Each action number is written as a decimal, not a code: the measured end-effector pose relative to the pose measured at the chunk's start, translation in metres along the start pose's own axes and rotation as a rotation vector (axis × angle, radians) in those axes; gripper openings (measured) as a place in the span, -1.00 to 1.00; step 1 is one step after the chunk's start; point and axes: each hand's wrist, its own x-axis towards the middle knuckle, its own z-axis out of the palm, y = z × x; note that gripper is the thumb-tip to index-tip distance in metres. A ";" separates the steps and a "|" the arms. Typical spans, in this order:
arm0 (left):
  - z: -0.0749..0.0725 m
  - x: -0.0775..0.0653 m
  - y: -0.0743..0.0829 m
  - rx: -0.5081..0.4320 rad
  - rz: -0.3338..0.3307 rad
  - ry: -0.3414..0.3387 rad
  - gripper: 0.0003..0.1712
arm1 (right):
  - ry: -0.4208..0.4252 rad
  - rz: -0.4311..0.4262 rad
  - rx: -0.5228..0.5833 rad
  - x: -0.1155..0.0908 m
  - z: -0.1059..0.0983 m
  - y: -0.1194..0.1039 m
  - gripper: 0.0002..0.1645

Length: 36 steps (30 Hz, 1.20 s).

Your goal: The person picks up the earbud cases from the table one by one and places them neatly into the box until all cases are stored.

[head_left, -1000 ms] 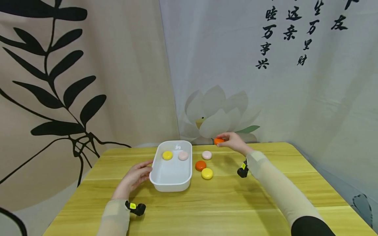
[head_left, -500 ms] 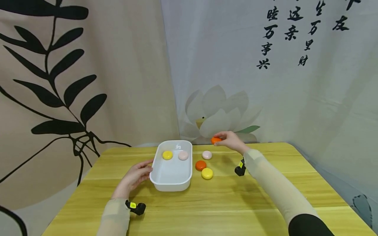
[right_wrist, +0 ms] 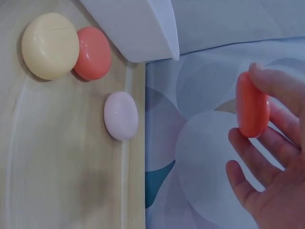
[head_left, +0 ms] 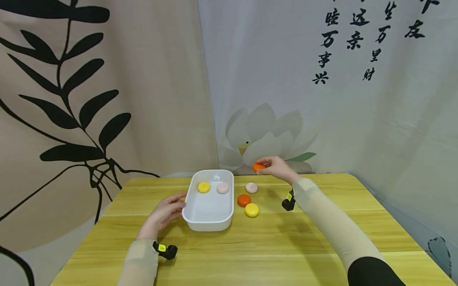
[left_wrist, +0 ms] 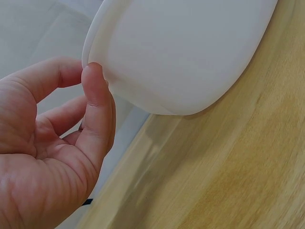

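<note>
In the head view, a white plastic tub (head_left: pixel 209 212) stands on the table with a yellow disc (head_left: pixel 204 187) and a pale pink disc (head_left: pixel 223 188) inside. My left hand (head_left: pixel 165 214) is at its left side; the left wrist view has thumb and forefinger pinching the tub's rim (left_wrist: pixel 88 45). Above the table's far edge, my right hand (head_left: pixel 278 169) pinches a glossy orange disc (head_left: pixel 259 167), held on edge between thumb and fingertips in the right wrist view (right_wrist: pixel 252 106). The other fingers of that hand are spread loosely below the disc.
To the right of the tub lie another pale pink disc (head_left: pixel 251 187), a second orange disc (head_left: pixel 244 200) and a yellow disc (head_left: pixel 252 210), on the wooden table (head_left: pixel 229 258). A printed cloth (head_left: pixel 171 99) hangs behind the table's far edge.
My right hand has moved a little left and slightly up with the orange disc, toward the tub. My left hand stays at the tub's rim.
</note>
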 end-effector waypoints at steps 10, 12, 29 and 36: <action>0.000 0.001 0.000 -0.018 0.005 -0.011 -0.36 | 0.003 0.007 -0.028 0.004 0.000 -0.008 -0.42; 0.000 0.001 0.000 -0.014 0.010 -0.014 -0.36 | 0.007 0.008 -0.028 0.005 -0.001 -0.009 -0.42; 0.001 -0.003 -0.001 -0.014 -0.011 -0.010 -0.34 | 0.013 -0.004 -0.050 0.014 0.001 -0.023 -0.44; 0.001 -0.002 0.000 -0.013 -0.008 -0.004 -0.36 | 0.014 -0.032 -0.061 0.017 0.002 -0.029 -0.44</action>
